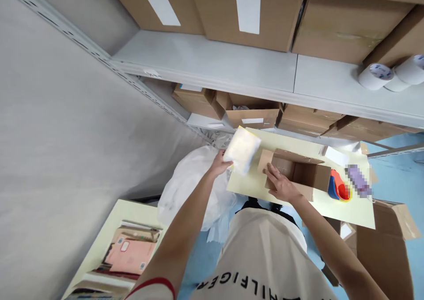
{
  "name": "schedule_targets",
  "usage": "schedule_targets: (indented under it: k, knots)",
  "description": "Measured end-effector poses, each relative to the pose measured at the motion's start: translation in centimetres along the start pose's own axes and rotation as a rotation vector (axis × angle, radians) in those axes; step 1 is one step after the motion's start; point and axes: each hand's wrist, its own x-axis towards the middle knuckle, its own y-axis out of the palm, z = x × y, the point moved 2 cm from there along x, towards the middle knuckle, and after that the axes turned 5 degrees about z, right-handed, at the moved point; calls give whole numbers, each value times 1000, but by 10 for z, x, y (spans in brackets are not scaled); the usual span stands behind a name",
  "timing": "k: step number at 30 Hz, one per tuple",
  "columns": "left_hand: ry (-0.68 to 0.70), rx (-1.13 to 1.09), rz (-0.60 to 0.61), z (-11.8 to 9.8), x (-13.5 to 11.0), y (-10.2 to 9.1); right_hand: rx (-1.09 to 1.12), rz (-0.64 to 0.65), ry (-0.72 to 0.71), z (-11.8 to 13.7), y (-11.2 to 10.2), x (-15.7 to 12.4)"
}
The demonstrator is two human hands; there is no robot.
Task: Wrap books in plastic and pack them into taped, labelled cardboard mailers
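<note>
My left hand [219, 163] is closed on the near corner of a white, plastic-wrapped packet [242, 149], held a little above the left end of a pale yellow table [251, 183]. My right hand [281, 185] rests with its fingers curled on the near left flap of an open brown cardboard box [300, 172] that stands on the table. The packet is just left of the box opening.
A red, blue and yellow tape dispenser [338, 188] lies right of the box. White bags [188, 181] bulge to the left. Grey shelves [232, 64] hold cartons and tape rolls [380, 76]. A second table [109, 234] holds flat mailers; another carton [387, 242] stands at the right.
</note>
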Motion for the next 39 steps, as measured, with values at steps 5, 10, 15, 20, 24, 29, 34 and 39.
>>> schedule_targets:
  k: [5, 10, 15, 20, 24, 29, 34, 39]
  knots:
    - [181, -34, -53, -47, -38, -34, -129, -376, 223, -32, -13, -58]
    - [503, 53, -30, -117, -63, -18, -29, -594, 616, -88, -3, -107]
    - [678, 397, 161, -178, -75, 47, 170, -484, 656, -113, 11, -103]
    - [706, 770, 373, -187, -65, 117, 223, -344, 721, -112, 11, -95]
    - [646, 858, 453, -171, -44, 148, 250, -284, 735, -111, 4, -93]
    - [569, 845, 486, -161, -24, 149, 285, -229, 756, -108, -6, -92]
    - [581, 883, 511, -162, -23, 138, 302, -157, 794, -101, -14, -89]
    - [537, 1047, 535, -155, -29, 149, 317, -131, 817, -95, -20, -86]
